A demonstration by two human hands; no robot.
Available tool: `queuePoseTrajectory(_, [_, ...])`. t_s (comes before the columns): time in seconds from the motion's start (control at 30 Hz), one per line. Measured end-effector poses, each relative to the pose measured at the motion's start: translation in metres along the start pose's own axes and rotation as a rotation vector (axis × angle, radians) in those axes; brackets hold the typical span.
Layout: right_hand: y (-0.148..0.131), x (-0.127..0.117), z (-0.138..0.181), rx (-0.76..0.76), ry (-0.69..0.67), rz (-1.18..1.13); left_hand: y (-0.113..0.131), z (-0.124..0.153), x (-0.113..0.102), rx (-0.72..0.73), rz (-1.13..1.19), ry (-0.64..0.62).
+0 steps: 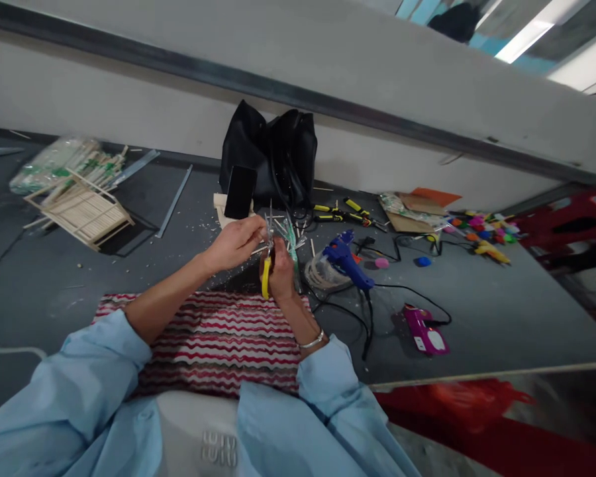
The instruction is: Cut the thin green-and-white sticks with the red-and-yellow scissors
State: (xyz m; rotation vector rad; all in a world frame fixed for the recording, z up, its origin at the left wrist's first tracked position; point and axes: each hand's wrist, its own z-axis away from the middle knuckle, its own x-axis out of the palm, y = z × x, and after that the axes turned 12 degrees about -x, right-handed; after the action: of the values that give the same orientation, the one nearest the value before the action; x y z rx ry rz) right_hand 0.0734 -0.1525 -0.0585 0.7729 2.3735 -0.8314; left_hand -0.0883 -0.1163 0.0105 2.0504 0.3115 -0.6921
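We see a wide grey table running up to a pale wall; nearest the person a red-and-white striped mat lies on it, under both forearms in light blue sleeves; at the back, against the wall, a black bag stands with a dark phone propped in front of it; far left sits a slatted frame of wooden sticks, with a clear packet of sticks behind it; to the right of the hands a blue glue gun rests upright with its black cord trailing toward a magenta glue gun lying flat nearer the table's front edge; further back lie yellow-handled pliers, and at the far right a scatter of small coloured pieces beside cardboard sheets.

Above the far edge of the mat, our left hand is closed in a pinch on a small bundle of thin sticks, which fans upward and outward between the two hands, held off the table; our right hand is wrapped around yellow-handled scissors, the handle hanging downward below the fingers and the blades pointing up into the bundle; we cannot tell whether the blades are parted or together; a silver bracelet circles the right wrist.
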Motion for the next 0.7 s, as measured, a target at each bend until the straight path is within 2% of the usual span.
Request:
queuePoseTrajectory(0.3, [-0.0017,0.002,-0.0007,0.004,-0.04,-0.067,-0.0033,0.0,0.0023,0.09,-0.036,0.03])
queuePoseTrajectory(0.7, [-0.0013,0.0029,0.0008,-0.019,-0.064,-0.121,-0.0047,0.0025,0.0059,0.079,-0.067,0.052])
